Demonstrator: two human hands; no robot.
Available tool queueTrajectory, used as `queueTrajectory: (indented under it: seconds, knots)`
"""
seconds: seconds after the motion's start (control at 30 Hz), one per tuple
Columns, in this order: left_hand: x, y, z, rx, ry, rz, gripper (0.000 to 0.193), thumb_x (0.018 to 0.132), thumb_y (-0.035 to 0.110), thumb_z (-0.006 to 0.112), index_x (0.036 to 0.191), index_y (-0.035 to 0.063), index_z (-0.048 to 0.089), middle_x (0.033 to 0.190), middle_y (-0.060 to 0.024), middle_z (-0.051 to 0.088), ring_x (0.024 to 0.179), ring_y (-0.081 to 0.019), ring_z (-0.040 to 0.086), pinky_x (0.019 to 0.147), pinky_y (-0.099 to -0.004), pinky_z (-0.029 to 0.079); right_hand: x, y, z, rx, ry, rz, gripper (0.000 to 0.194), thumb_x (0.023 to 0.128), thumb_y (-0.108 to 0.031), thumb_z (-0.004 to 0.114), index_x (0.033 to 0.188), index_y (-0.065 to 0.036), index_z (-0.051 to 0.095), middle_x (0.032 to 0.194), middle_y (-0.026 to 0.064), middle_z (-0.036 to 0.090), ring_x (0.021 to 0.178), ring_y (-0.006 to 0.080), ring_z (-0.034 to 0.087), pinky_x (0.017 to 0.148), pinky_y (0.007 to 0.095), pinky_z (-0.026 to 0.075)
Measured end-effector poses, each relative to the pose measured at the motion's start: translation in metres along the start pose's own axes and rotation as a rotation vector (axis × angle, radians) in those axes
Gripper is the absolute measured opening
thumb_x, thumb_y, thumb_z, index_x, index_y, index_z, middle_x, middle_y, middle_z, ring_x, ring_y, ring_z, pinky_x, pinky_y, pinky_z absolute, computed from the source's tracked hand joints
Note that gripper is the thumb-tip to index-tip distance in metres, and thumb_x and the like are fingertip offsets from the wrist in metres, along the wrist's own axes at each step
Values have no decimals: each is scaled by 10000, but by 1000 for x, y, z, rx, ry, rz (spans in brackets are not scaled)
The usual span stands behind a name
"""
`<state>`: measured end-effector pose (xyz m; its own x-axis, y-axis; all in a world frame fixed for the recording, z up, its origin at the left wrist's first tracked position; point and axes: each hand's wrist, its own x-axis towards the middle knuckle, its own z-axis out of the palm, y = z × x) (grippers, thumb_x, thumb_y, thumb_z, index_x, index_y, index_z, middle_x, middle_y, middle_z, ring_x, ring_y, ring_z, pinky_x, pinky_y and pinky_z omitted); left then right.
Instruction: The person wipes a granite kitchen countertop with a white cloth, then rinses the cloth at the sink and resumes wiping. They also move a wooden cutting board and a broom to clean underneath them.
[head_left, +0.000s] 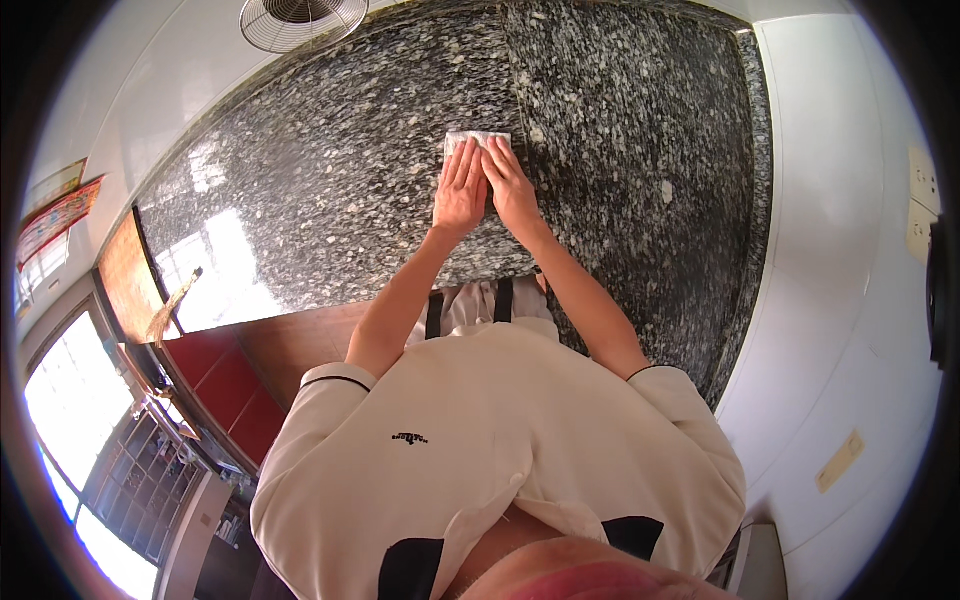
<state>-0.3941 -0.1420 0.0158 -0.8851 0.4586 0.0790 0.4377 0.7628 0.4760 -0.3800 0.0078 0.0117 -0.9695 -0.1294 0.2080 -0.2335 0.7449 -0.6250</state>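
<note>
Both arms reach forward over a speckled black, white and grey stone slab (360, 180). A small white folded tissue or cloth (454, 141) lies flat on it, just left of a straight seam. My left hand (461, 191) rests palm down, its fingers straight and pressing on the white piece. Beside it, my right hand (511, 187) slants inward with its fingertips on the same piece. The fingertips of the two hands nearly meet, and a gap stays between the palms. Much of the white piece is hidden under the fingers; its far edge shows.
A wire-caged fan (304, 22) stands beyond the slab's far edge. White wall panels (817, 150) rise at the right, with socket plates (922, 202). At the left are a straw brush (174, 306), red panels (232, 382) and a bright window (82, 367).
</note>
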Motion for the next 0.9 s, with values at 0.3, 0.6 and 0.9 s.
queueTrajectory:
  seconds: [0.3, 0.6, 0.9]
  knots:
    - [-31, 25, -4, -90, 32, -55, 575, 994, 126, 541, 1527, -45, 405, 1610, -250, 371, 1513, -426, 318, 1240, -526, 265, -28, -16, -16, 21, -142, 54, 445, 953, 22, 498, 1392, 39, 573, 1579, 140, 462, 1517, 277, 353, 1195, 377, 397]
    - [123, -40, -3, 10, 169, 0, 525, 998, 122, 519, 1500, -18, 462, 1594, -199, 420, 1512, -358, 347, 1255, -482, 274, 121, 50, 18, -176, 33, -35, 431, 962, -17, 542, 1389, -9, 599, 1575, 115, 477, 1499, 282, 383, 1233, 363, 357]
    - [140, -51, -1, -10, 181, -15, 539, 999, 118, 518, 1518, -7, 447, 1612, -195, 399, 1517, -357, 338, 1259, -480, 260, 142, 54, 20, -156, -51, 20, 443, 1002, -37, 516, 1443, -35, 559, 1624, 92, 406, 1530, 266, 320, 1260, 341, 311]
